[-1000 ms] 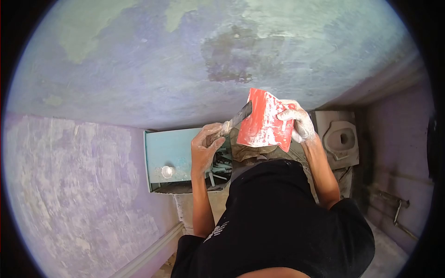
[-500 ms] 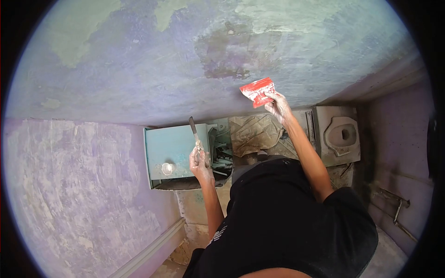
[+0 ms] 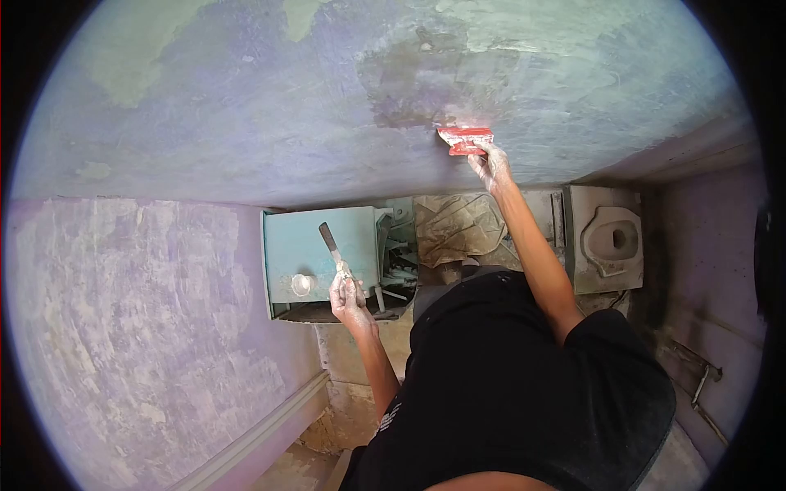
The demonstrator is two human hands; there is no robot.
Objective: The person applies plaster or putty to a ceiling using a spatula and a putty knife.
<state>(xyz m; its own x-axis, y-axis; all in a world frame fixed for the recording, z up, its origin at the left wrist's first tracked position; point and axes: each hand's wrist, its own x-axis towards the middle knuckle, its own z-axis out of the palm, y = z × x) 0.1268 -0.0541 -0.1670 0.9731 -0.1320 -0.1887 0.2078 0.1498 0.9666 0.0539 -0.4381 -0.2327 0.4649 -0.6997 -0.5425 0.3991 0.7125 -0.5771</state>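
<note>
My right hand (image 3: 491, 168) is closed around a red scraper (image 3: 467, 137) smeared with white putty. The scraper's wide edge is at the wall (image 3: 270, 123), just below a dark patch (image 3: 409, 78); whether it touches cannot be told for sure. My left hand (image 3: 350, 303) grips a putty knife (image 3: 329, 239) by its putty-caked handle, blade pointing up and slightly left. That knife is over a pale turquoise cabinet (image 3: 286, 241), apart from the wall. White residue coats the fingers of both hands.
A small white cup (image 3: 303, 284) stands on the cabinet. Broken pieces (image 3: 399, 254) fill its open right side. Crumpled brown sheeting (image 3: 458, 227) lies on the floor, with a squat toilet (image 3: 612, 239) to the right. Pipes (image 3: 702, 380) run along the right wall; a patchy lilac wall (image 3: 147, 327) rises at left.
My right hand has moved up with the red scraper, which has tilted so its edge faces the wall. The putty knife in my left hand leans more to the left. The view has shifted slightly.
</note>
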